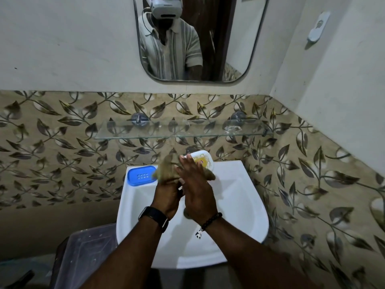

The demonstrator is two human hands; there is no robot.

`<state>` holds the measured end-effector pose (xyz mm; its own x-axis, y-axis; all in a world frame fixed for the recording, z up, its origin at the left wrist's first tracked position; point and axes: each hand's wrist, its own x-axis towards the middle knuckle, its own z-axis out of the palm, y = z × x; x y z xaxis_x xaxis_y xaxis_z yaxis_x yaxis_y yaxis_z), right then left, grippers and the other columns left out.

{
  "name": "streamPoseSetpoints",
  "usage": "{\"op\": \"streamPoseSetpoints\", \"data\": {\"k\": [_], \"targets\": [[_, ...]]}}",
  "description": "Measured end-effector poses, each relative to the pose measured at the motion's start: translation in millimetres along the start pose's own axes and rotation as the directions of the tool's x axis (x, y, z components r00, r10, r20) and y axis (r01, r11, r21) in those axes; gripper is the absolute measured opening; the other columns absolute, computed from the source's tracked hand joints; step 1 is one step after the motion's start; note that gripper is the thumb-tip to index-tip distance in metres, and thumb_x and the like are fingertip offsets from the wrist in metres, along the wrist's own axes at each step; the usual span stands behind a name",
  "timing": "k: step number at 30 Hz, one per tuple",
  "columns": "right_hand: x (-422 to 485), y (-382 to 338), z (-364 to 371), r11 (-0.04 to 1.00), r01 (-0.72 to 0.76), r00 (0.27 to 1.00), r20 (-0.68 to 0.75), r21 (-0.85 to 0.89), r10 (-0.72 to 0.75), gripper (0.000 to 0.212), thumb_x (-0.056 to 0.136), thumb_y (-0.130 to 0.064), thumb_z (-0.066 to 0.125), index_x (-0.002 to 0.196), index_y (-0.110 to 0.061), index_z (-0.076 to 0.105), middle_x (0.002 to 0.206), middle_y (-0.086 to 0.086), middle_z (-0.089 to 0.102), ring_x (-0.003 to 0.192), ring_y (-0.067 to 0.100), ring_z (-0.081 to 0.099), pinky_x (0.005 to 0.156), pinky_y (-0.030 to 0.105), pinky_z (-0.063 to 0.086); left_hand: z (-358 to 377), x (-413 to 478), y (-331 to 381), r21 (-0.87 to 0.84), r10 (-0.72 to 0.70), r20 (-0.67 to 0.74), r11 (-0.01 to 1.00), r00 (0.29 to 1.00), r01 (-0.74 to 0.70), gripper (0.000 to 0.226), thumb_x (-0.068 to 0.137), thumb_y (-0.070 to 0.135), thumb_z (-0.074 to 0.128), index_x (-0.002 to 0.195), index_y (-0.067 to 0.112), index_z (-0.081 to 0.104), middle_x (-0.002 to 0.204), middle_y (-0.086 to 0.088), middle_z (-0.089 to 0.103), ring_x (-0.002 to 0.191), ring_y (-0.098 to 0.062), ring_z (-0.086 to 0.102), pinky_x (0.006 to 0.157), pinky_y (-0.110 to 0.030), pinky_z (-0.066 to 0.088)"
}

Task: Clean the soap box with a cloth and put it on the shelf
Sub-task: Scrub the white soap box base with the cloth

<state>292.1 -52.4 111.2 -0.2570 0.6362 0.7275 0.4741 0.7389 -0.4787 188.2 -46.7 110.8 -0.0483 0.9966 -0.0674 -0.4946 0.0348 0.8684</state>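
Observation:
Over the white sink (245,197) my two hands work together. A white soap box (205,159) with a yellow print is tilted up near the sink's back edge, and my right hand (195,184) lies along it with fingers stretched, holding it. My left hand (166,195) is bunched around a brown-green cloth (166,170), which is blurred and spreads under the right hand to the box's right side. The glass shelf (183,133) hangs on the tiled wall just above the hands. A blue soap tray (141,175) sits on the sink's back left corner.
A small clear item (231,128) lies on the shelf's right end. A mirror (198,38) hangs above the shelf. Low on the left stands a translucent plastic bin (87,257). A white holder (318,26) is fixed to the right wall.

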Motion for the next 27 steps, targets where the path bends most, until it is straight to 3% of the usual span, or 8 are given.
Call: {"op": "streamPoseSetpoints", "data": {"k": [3, 6, 9, 12, 14, 19, 22, 27], "targets": [[10, 15, -10, 1.0, -0.026, 0.999, -0.022, 0.001, 0.026, 0.041, 0.099, 0.004, 0.044, 0.137, -0.008, 0.055, 0.151, 0.01, 0.046, 0.147, 0.02, 0.032, 0.121, 0.04, 0.024, -3, -2, 4, 0.048, 0.028, 0.065, 0.998, 0.997, -0.032, 0.027, 0.094, -0.007, 0.053, 0.107, 0.009, 0.069, 0.099, -0.008, 0.074, 0.091, -0.029, 0.065, 0.072, -0.037, 0.058], [24, 25, -22, 0.931, -0.345, 0.918, -0.163, 0.117, 0.361, 0.031, 0.104, -0.016, 0.041, 0.125, -0.023, 0.063, 0.136, -0.001, 0.06, 0.133, 0.009, 0.048, 0.111, 0.027, 0.038, -7, -4, 9, 0.184, 0.049, 0.185, 0.979, 0.981, -0.084, 0.027, 0.099, 0.013, 0.054, 0.117, -0.006, 0.06, 0.114, -0.025, 0.067, 0.109, -0.041, 0.064, 0.089, -0.051, 0.056], [33, 53, -33, 0.67, -0.65, 0.655, -0.182, 0.36, 0.733, 0.026, 0.103, -0.03, 0.047, 0.103, -0.016, 0.069, 0.104, 0.003, 0.072, 0.103, 0.021, 0.065, 0.091, 0.037, 0.053, -13, -5, 17, 0.346, 0.08, 0.298, 0.92, 0.951, -0.185, 0.044, 0.095, 0.035, 0.058, 0.098, -0.009, 0.056, 0.099, -0.028, 0.061, 0.099, -0.042, 0.065, 0.094, -0.05, 0.054], [33, 76, -45, 0.237, -0.729, 0.425, 0.153, 0.642, 0.892, 0.047, 0.09, -0.048, 0.061, 0.107, -0.006, 0.072, 0.108, 0.017, 0.073, 0.107, 0.036, 0.066, 0.095, 0.053, 0.053, -19, -4, 26, 0.585, 0.101, 0.419, 0.73, 0.903, -0.353, 0.025, 0.097, 0.038, 0.055, 0.08, 0.021, 0.058, 0.077, 0.007, 0.055, 0.077, -0.012, 0.052, 0.081, -0.026, 0.048], [30, 71, -51, 0.062, -0.746, 0.376, 0.344, 0.663, 0.86, 0.062, 0.079, -0.057, 0.071, 0.117, -0.008, 0.069, 0.118, 0.021, 0.069, 0.113, 0.039, 0.064, 0.098, 0.059, 0.05, -22, -1, 30, 0.688, 0.114, 0.484, 0.564, 0.868, -0.458, 0.019, 0.1, 0.034, 0.052, 0.09, 0.022, 0.062, 0.086, 0.008, 0.063, 0.08, -0.005, 0.054, 0.075, -0.018, 0.042], [30, 67, -58, 0.024, -0.699, 0.392, 0.355, 0.714, 0.849, 0.021, 0.092, -0.02, 0.065, 0.107, -0.005, 0.067, 0.108, 0.023, 0.066, 0.098, 0.036, 0.065, 0.094, 0.055, 0.052, -35, 17, 26, 0.7, 0.17, 0.552, 0.437, 0.816, -0.565, 0.02, 0.1, 0.036, 0.051, 0.112, 0.026, 0.063, 0.11, 0.003, 0.057, 0.101, -0.015, 0.058, 0.082, -0.03, 0.053], [28, 69, -57, 0.097, -0.648, 0.443, 0.27, 0.755, 0.855, 0.017, 0.09, -0.012, 0.066, 0.105, -0.003, 0.064, 0.101, 0.02, 0.064, 0.093, 0.034, 0.062, 0.09, 0.055, 0.052, -28, 16, 21, 0.633, 0.198, 0.325, 0.681, 0.925, -0.368, 0.024, 0.1, 0.026, 0.054, 0.122, 0.025, 0.065, 0.112, -0.005, 0.057, 0.094, -0.017, 0.065, 0.077, -0.037, 0.061], [28, 65, -53, 0.341, -0.62, 0.551, 0.083, 0.707, 0.83, 0.012, 0.088, -0.015, 0.072, 0.098, -0.011, 0.067, 0.097, 0.011, 0.07, 0.092, 0.026, 0.063, 0.093, 0.053, 0.052, -3, 12, 24, 0.22, -0.052, 0.093, 0.975, 0.994, 0.031, 0.031, 0.101, 0.022, 0.052, 0.13, 0.015, 0.059, 0.104, -0.015, 0.068, 0.081, -0.028, 0.072, 0.081, -0.039, 0.06]]}}
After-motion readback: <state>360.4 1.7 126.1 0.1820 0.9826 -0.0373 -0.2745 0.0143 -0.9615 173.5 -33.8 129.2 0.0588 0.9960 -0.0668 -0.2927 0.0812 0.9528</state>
